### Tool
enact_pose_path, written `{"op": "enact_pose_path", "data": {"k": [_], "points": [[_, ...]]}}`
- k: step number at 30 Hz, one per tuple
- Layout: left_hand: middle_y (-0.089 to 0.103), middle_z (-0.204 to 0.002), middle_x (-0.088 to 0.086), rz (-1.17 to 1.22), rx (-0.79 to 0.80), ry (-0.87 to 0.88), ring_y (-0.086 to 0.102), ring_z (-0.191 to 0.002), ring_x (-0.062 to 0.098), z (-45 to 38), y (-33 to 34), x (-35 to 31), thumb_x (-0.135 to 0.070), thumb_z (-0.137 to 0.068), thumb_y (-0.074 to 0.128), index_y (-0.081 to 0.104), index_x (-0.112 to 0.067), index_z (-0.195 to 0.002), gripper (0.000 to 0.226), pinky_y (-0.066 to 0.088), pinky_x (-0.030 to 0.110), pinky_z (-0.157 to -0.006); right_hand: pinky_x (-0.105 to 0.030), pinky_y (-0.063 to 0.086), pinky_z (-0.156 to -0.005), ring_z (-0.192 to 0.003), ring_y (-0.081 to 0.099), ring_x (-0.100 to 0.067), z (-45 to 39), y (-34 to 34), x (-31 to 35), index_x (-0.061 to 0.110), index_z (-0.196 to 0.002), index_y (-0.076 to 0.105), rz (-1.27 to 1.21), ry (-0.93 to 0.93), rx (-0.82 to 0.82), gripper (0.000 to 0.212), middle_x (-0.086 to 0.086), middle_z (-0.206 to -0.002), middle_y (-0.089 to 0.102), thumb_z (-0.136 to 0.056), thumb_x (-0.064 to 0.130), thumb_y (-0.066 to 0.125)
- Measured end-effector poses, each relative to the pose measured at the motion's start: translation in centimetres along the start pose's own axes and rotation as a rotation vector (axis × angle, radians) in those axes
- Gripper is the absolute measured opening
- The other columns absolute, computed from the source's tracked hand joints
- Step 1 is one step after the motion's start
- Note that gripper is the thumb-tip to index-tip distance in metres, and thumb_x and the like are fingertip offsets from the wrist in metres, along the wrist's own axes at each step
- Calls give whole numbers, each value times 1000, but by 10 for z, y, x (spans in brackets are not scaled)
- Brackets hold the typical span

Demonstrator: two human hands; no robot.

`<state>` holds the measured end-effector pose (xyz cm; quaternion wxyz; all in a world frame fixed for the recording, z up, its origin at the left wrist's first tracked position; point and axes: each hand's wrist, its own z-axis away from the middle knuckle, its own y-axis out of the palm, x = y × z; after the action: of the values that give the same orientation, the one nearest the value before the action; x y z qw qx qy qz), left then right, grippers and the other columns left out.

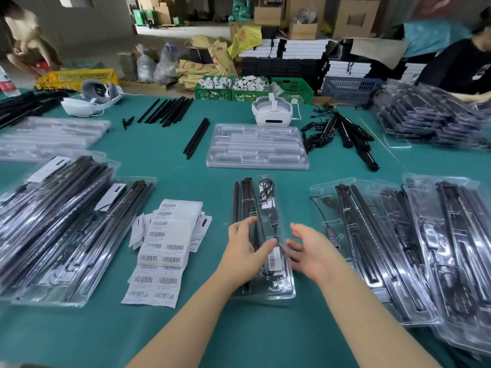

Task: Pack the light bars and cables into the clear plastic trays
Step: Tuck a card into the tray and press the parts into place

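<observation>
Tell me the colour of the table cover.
Teal green table cover, plain with no pattern; the head view shows it clearly.

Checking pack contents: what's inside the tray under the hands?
The tray holds black light bars on its left and a coiled cable with a barcode tag on its right. The left hand hides the bars' middle.

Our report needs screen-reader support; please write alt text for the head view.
Two hands, left hand and right hand, rest on a filled clear tray on a green table, with barcode labels alongside.
</observation>
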<state>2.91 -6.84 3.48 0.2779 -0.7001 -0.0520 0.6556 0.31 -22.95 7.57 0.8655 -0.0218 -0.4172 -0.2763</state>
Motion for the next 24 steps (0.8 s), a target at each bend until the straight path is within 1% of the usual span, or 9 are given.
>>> {"op": "enact_pose_path", "data": {"k": [3,6,9,12,15,19,21,22,24], "points": [[46,-126,-13,86,-49,-78,54,-94,-7,-5,-7,-16,-86,-68,42,47,-38,-130,78,42,24,-91,-40,52,-70,-86,62,-26,10,8,4,2,-127,56,-115,27,89,39,-17,-107,62,-105,32,46],[60,-118,-6,90,-64,-133,58,-103,-1,-11,-23,-36,-93,-67,34,57,-34,-110,76,44,30,-91,-33,49,-70,-78,58,-20,22,22,5,3,-121,67,-82,-36,182,48,-11,-101,68,-107,38,38],[61,-123,-2,-22,9,-213,59,-114,15,-12,-50,-51,-95,-57,43,48,-28,-135,103,46,36,-96,-32,46,-76,-85,58,-20,30,35,-1,11,-110,73,24,-149,243,47,-4,-102,74,-106,42,38],[64,-124,6,-142,105,-252,62,-114,24,-12,-75,-59,-74,-64,62,39,-28,-143,94,50,39,-96,-34,49,-87,-99,66,-20,33,44,-12,15,-109,75,143,-220,316,49,0,-110,75,-107,44,35],[73,-102,10,-89,87,-247,71,-95,29,-12,-90,-52,-24,-89,66,56,-15,-131,44,58,40,-85,-38,52,-95,-104,70,-23,30,45,-17,11,-109,74,135,-208,396,49,-5,-110,76,-108,40,34],[76,-99,6,160,120,-275,73,-89,19,-3,-109,-32,-7,-96,60,61,-9,-121,25,57,30,-79,-29,53,-78,-95,66,-15,16,35,-24,14,-111,68,312,-372,-6,26,-6,-119,70,-98,36,62],[77,-103,9,335,161,-278,74,-86,23,1,-117,-23,-8,-101,53,61,-10,-123,23,57,28,-73,-32,51,-84,-102,63,-16,10,26,-25,19,-131,54,314,-359,-88,53,-1,-130,59,-89,46,70],[76,-106,10,399,172,-272,71,-87,27,3,-120,-19,-8,-103,51,60,-9,-127,26,55,31,-75,-36,53,-87,-101,65,-18,6,22,-25,18,-136,51,246,-292,-22,62,-3,-131,58,-87,50,72],[74,-108,14,528,201,-265,62,-86,32,7,-123,-12,-6,-103,49,61,-8,-130,30,54,37,-76,-41,58,-81,-92,71,-24,5,19,-21,12,-127,62,61,-135,248,53,-11,-122,67,-89,47,69]]}}
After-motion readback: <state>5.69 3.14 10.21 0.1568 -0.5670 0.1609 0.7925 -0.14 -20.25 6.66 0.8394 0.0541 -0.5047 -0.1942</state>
